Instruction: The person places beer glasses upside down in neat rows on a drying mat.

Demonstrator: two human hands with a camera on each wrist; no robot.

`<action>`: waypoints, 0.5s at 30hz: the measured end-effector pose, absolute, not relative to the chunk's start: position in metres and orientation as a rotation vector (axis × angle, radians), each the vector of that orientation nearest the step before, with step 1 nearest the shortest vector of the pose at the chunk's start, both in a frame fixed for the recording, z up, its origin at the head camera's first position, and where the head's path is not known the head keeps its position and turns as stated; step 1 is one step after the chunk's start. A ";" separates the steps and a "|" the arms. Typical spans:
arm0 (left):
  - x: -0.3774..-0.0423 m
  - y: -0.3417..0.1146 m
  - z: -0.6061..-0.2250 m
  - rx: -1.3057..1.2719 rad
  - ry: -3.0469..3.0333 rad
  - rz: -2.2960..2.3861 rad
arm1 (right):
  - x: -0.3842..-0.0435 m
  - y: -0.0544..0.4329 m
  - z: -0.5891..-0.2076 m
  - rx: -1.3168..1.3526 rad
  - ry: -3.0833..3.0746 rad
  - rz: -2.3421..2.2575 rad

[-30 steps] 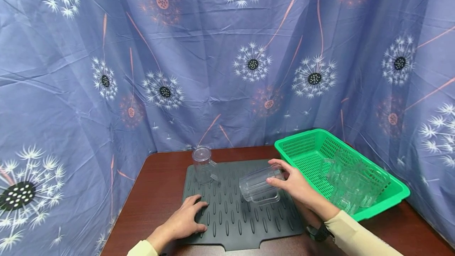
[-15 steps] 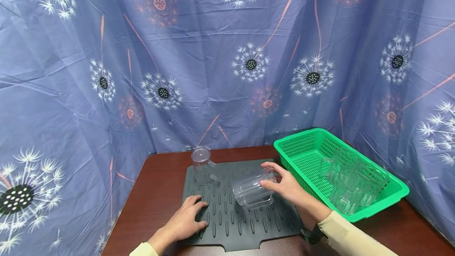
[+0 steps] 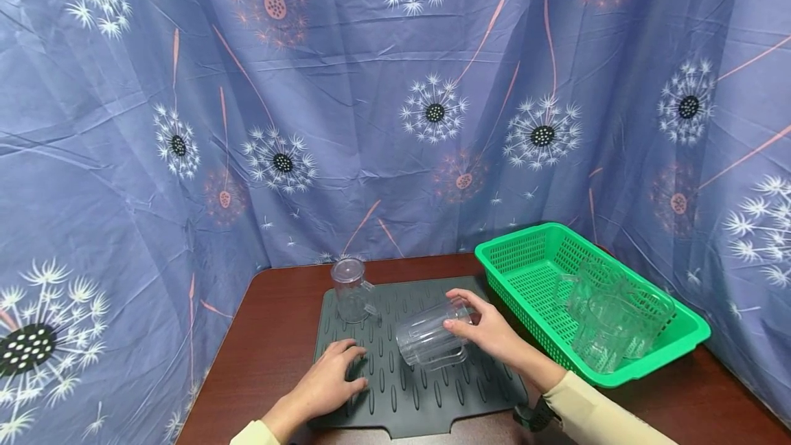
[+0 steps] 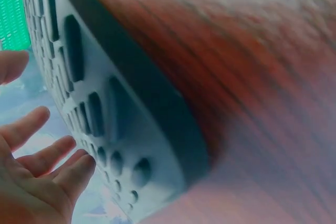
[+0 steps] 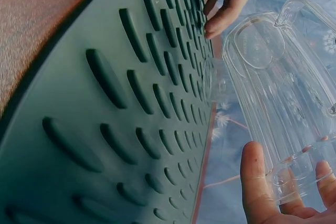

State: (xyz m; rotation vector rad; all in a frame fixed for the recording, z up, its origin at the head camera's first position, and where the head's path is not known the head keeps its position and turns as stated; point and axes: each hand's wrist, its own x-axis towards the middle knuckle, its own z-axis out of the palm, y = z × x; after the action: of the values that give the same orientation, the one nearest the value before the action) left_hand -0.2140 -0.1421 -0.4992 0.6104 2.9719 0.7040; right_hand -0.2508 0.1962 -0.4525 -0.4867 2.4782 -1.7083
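Note:
My right hand (image 3: 491,329) grips a clear handled mug (image 3: 429,336) near its rim, fingers on the far side and thumb on the near side. The mug lies tilted over a dark grey ribbed mat (image 3: 380,400), its base toward the left and its handle toward me. In the right wrist view the round base of the mug (image 5: 257,43) points away from the fingers. My left hand (image 3: 327,376) is over the left part of the mat with fingers loosely bent, holding nothing. A second clear mug (image 3: 352,294) stands upside down at the mat's back left corner.
A green perforated basket (image 3: 516,294) stands right of the mat, with several clear mugs (image 3: 602,325) in its right part. Brown wooden table (image 3: 241,356) surrounds the mat, and a blue dandelion-print curtain (image 3: 364,122) hangs behind.
My right hand has moved left with the mug, further from the basket and over the middle of the mat. My left hand has shifted slightly to the right.

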 end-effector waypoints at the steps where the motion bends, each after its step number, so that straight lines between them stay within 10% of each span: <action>1: -0.214 -0.141 -0.498 0.612 2.970 0.712 | -0.251 0.195 -0.454 -0.482 2.476 -1.707; 15: -0.213 -0.120 -0.489 0.625 2.771 1.160 | -0.247 0.183 -0.460 -0.496 2.367 -1.731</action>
State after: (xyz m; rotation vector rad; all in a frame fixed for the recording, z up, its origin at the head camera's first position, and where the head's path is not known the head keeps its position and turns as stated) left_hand -0.2134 -0.1198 -0.4887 0.6254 2.7713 1.1603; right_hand -0.2467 0.1835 -0.4600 -0.4964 2.3668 -1.7310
